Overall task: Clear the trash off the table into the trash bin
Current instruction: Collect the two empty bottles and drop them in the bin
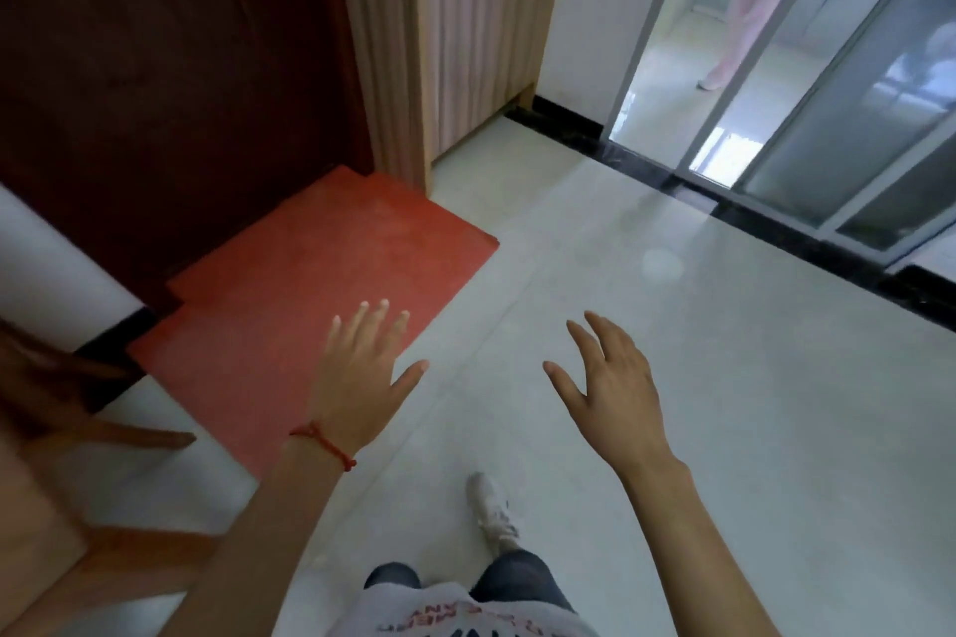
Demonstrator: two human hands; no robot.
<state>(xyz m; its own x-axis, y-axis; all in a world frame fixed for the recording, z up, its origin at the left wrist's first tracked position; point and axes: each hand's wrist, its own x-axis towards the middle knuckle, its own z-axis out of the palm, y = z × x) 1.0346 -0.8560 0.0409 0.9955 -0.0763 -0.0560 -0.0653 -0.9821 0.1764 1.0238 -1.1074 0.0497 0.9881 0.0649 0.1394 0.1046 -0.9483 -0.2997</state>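
My left hand (362,372) is stretched out in front of me above the floor, fingers straight and spread, holding nothing; a red string circles its wrist. My right hand (615,388) is held out beside it, fingers spread and empty as well. No table, trash or trash bin shows in the head view.
A red mat (320,295) lies before a dark wooden door (170,57). A pale wooden cabinet (455,31) stands right of the door. A wooden chair (57,429) is at the left edge. A sliding glass door (807,119) stands at the right, with a person's legs (745,16) behind it. My shoe (491,512) is on the pale tiled floor.
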